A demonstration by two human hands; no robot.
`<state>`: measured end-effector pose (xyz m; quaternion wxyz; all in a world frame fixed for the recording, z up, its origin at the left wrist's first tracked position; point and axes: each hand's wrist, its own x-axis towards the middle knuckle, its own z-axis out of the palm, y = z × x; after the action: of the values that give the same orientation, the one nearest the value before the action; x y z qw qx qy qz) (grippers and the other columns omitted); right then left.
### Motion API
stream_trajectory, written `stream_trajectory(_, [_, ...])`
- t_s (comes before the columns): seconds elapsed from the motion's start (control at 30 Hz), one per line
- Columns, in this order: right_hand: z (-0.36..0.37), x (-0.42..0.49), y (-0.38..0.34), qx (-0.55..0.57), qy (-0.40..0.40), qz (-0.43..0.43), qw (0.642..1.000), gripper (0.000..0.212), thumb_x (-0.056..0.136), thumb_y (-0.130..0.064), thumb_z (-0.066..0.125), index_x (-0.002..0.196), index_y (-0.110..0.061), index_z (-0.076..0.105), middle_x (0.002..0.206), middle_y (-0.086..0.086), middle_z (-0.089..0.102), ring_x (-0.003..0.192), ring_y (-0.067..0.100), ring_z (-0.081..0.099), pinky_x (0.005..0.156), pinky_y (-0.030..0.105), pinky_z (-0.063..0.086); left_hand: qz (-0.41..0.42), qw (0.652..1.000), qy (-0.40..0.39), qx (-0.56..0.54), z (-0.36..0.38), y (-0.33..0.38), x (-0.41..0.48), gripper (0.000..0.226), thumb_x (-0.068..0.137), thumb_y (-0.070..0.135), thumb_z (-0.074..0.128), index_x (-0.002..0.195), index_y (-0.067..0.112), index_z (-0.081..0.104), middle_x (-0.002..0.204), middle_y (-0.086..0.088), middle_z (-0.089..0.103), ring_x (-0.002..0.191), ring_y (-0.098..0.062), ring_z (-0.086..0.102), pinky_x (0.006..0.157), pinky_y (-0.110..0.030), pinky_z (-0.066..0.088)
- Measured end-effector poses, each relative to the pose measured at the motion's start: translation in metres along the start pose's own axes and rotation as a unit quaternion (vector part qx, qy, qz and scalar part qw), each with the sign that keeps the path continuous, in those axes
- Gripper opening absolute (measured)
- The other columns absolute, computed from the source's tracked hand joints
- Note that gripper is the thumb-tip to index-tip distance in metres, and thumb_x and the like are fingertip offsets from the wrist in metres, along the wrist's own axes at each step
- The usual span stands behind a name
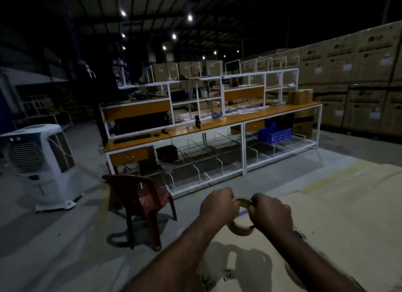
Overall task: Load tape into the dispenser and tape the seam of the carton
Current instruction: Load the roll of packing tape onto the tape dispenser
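The left hand (218,205) and the right hand (270,213) are both closed around a brown roll of tape (241,217), one on each side. They hold it up above the near left corner of a big flat carton (326,237). A red chair (141,201) stands on the floor to the left. Far behind it is a long orange workbench (217,123).

I'm looking at a dim warehouse packing area. Stacked cartons (352,74) wall the right side, a white-framed workbench (217,122) with orange tops and wire shelves stands ahead, and ceiling lamps (190,17) dot the high roof over bare concrete floor (43,237).
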<state>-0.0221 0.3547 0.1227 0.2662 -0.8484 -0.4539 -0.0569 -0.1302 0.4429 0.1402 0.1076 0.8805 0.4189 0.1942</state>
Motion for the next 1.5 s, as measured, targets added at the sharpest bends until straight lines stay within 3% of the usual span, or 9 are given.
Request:
stream_trajectory(0.17, [-0.037, 0.005, -0.007, 0.014, 0.046, -0.025, 0.999, 0.013, 0.091, -0.031, 0.051, 0.087, -0.028, 0.062, 0.072, -0.005, 0.064, 0.076, 0.02, 0.061, 0.077, 0.036, 0.043, 0.024, 0.999, 0.038, -0.011, -0.037, 0.024, -0.003, 0.019, 0.089, 0.038, 0.056, 0.091, 0.019, 0.055, 0.083, -0.003, 0.06, 0.071, -0.023, 0.054, 0.054, -0.03, 0.036])
stream_trajectory(0.43, [-0.089, -0.007, 0.01, 0.002, 0.111, -0.045, 0.993, 0.01, 0.092, -0.034, 0.054, 0.085, -0.032, 0.06, 0.066, -0.008, 0.058, 0.065, 0.011, 0.055, 0.076, 0.035, 0.046, 0.053, 0.992, 0.013, -0.113, -0.069, 0.071, -0.016, 0.014, 0.088, 0.036, 0.06, 0.084, 0.026, 0.052, 0.078, 0.003, 0.058, 0.064, -0.012, 0.051, 0.051, -0.027, 0.037])
stream_trajectory(0.6, [-0.123, -0.032, 0.028, -0.064, 0.098, -0.024, 0.993, 0.01, 0.094, -0.03, 0.053, 0.092, -0.029, 0.063, 0.08, -0.004, 0.064, 0.079, 0.019, 0.056, 0.077, 0.036, 0.034, 0.071, 0.979, -0.069, -0.179, -0.056, 0.103, -0.02, 0.009, 0.086, 0.029, 0.063, 0.087, 0.022, 0.057, 0.087, -0.005, 0.066, 0.077, -0.02, 0.065, 0.069, -0.038, 0.058])
stream_trajectory(0.73, [-0.15, -0.054, 0.059, -0.15, 0.063, 0.017, 0.986, 0.015, 0.09, -0.022, 0.052, 0.098, -0.025, 0.065, 0.097, 0.002, 0.069, 0.1, 0.029, 0.057, 0.088, 0.042, 0.035, 0.11, 0.951, -0.182, -0.225, -0.031, 0.14, -0.025, 0.015, 0.087, 0.026, 0.066, 0.095, 0.016, 0.057, 0.089, -0.007, 0.067, 0.076, -0.021, 0.069, 0.07, -0.041, 0.06])
stream_trajectory(1.03, [-0.219, -0.138, 0.151, -0.234, 0.083, 0.161, 0.955, 0.019, 0.092, -0.023, 0.052, 0.102, -0.026, 0.068, 0.096, 0.001, 0.07, 0.099, 0.029, 0.057, 0.094, 0.048, 0.033, 0.261, 0.864, -0.312, -0.298, 0.021, 0.258, -0.066, 0.032, 0.086, 0.042, 0.068, 0.092, 0.012, 0.058, 0.087, -0.014, 0.072, 0.079, -0.026, 0.072, 0.067, -0.044, 0.062])
stream_trajectory(1.2, [-0.256, -0.197, 0.184, -0.254, 0.14, 0.24, 0.927, 0.018, 0.092, -0.023, 0.053, 0.102, -0.028, 0.068, 0.094, -0.003, 0.071, 0.097, 0.023, 0.06, 0.096, 0.048, 0.038, 0.333, 0.817, -0.333, -0.333, 0.038, 0.324, -0.112, 0.025, 0.087, 0.043, 0.065, 0.097, 0.02, 0.063, 0.085, -0.007, 0.071, 0.068, -0.024, 0.072, 0.063, -0.042, 0.063])
stream_trajectory(1.3, [-0.274, -0.239, 0.199, -0.272, 0.228, 0.257, 0.899, 0.018, 0.087, -0.024, 0.065, 0.103, -0.024, 0.072, 0.114, 0.006, 0.067, 0.114, 0.028, 0.055, 0.095, 0.046, 0.042, 0.349, 0.778, -0.346, -0.391, 0.046, 0.354, -0.149, 0.024, 0.086, 0.043, 0.065, 0.093, 0.02, 0.066, 0.074, -0.006, 0.069, 0.055, -0.018, 0.068, 0.058, -0.04, 0.062])
stream_trajectory(1.4, [-0.283, -0.283, 0.207, -0.311, 0.322, 0.324, 0.833, 0.042, 0.077, -0.027, 0.078, 0.116, -0.018, 0.066, 0.132, 0.017, 0.054, 0.123, 0.036, 0.049, 0.092, 0.046, 0.049, 0.374, 0.75, -0.342, -0.425, 0.054, 0.378, -0.191, 0.023, 0.084, 0.046, 0.064, 0.085, 0.023, 0.065, 0.071, -0.001, 0.069, 0.056, -0.018, 0.069, 0.057, -0.041, 0.061])
stream_trajectory(1.5, [-0.289, -0.323, 0.211, -0.242, 0.409, 0.436, 0.764, 0.05, 0.077, -0.038, 0.077, 0.114, -0.014, 0.055, 0.115, 0.01, 0.051, 0.099, 0.031, 0.054, 0.074, 0.04, 0.05, 0.388, 0.734, -0.322, -0.456, 0.061, 0.395, -0.229, 0.026, 0.082, 0.051, 0.063, 0.08, 0.025, 0.063, 0.068, 0.001, 0.069, 0.059, -0.014, 0.069, 0.061, -0.041, 0.06])
